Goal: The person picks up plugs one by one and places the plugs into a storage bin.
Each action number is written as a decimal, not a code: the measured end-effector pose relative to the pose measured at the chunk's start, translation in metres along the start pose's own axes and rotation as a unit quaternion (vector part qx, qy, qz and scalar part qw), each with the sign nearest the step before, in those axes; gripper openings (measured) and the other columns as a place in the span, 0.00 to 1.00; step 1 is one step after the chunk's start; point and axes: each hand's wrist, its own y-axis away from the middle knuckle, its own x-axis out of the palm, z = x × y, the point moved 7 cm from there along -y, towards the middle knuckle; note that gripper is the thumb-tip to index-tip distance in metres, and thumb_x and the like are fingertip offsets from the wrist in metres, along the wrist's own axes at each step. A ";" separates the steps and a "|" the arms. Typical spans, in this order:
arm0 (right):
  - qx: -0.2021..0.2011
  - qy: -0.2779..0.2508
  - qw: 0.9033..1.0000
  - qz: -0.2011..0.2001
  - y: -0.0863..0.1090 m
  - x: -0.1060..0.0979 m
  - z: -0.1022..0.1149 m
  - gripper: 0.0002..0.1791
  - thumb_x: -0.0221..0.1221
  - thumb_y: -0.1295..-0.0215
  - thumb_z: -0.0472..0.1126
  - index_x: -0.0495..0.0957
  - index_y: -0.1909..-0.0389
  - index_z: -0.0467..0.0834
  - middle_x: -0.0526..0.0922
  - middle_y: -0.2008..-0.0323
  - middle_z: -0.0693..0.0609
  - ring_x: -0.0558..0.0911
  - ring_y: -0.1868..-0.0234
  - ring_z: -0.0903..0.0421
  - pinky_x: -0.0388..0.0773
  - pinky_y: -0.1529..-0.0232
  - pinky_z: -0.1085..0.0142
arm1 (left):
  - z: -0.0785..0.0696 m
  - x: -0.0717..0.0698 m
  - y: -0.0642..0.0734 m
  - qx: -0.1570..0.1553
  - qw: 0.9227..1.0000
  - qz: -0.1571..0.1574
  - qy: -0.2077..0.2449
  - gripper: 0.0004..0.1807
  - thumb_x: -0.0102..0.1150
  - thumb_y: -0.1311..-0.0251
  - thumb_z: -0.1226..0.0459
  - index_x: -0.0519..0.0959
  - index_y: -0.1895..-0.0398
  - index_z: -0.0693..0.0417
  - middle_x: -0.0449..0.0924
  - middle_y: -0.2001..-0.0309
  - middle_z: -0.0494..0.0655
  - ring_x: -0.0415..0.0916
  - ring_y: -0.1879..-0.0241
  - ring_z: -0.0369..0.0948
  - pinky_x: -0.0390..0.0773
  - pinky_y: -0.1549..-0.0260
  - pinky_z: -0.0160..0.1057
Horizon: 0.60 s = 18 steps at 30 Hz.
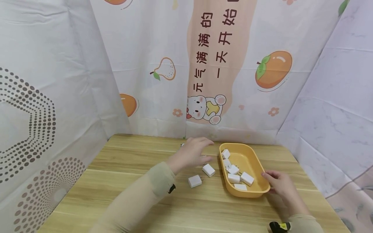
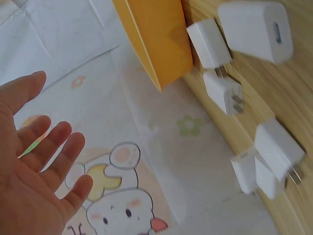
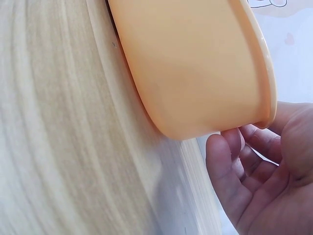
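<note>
My left hand [image 1: 190, 153] hovers over the table with its fingers spread and nothing in them. In the left wrist view its palm and fingers [image 2: 58, 127] show bare. Beneath and beside it lie white charger plugs, one [image 1: 195, 181] nearer the front and another [image 1: 208, 170] close to the tray; more are partly hidden behind the hand. The yellow tray [image 1: 250, 194] stands to the right, with several white charger plugs [image 1: 247, 178] inside, mostly along its left side and front. My right hand [image 1: 281, 185] grips the tray's front right corner, thumb over the rim and fingers outside.
A wood-grain table [image 1: 122, 181] carries everything. Behind it hangs a printed white curtain [image 1: 157, 106], and more cloth closes off the left and right sides. Several charger plugs [image 2: 279, 147] lie grouped on the table in the left wrist view.
</note>
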 end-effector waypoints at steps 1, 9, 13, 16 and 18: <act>0.001 -0.001 1.000 0.000 0.000 0.000 0.000 0.30 0.59 0.25 0.47 0.71 0.38 0.24 0.84 0.56 0.39 0.86 0.66 0.52 0.86 0.68 0.57 | 0.003 -0.001 0.002 -0.002 1.000 -0.003 0.001 0.29 0.66 0.35 0.47 0.77 0.35 0.46 0.78 0.39 0.39 0.73 0.38 0.39 0.68 0.37 0.47; 0.005 0.001 1.000 0.003 -0.001 0.000 -0.001 0.31 0.59 0.24 0.48 0.71 0.38 0.24 0.84 0.55 0.38 0.86 0.66 0.52 0.86 0.68 0.57 | 0.023 -0.011 0.017 -0.016 1.000 -0.012 0.019 0.28 0.68 0.37 0.49 0.77 0.36 0.48 0.78 0.38 0.42 0.73 0.38 0.42 0.68 0.39 0.49; 0.004 0.002 1.000 0.003 -0.001 0.001 -0.001 0.31 0.59 0.24 0.48 0.70 0.37 0.24 0.84 0.55 0.38 0.86 0.65 0.52 0.86 0.68 0.57 | 0.028 -0.015 0.022 -0.018 0.999 -0.019 0.021 0.28 0.68 0.37 0.49 0.77 0.36 0.49 0.79 0.40 0.42 0.74 0.39 0.42 0.68 0.37 0.50; 0.005 0.001 1.000 0.003 -0.001 0.001 0.001 0.30 0.59 0.24 0.47 0.70 0.38 0.23 0.84 0.55 0.38 0.86 0.65 0.51 0.86 0.68 0.57 | 0.029 -0.017 0.025 -0.019 0.999 -0.017 0.027 0.28 0.68 0.36 0.49 0.77 0.36 0.49 0.79 0.40 0.43 0.74 0.39 0.43 0.67 0.37 0.51; 0.005 0.002 1.000 0.002 0.000 0.001 0.002 0.30 0.59 0.24 0.47 0.70 0.38 0.23 0.84 0.55 0.38 0.86 0.66 0.52 0.86 0.68 0.57 | 0.029 -0.018 0.026 -0.023 0.999 -0.013 0.028 0.29 0.68 0.36 0.50 0.77 0.35 0.50 0.79 0.39 0.43 0.74 0.39 0.43 0.67 0.36 0.51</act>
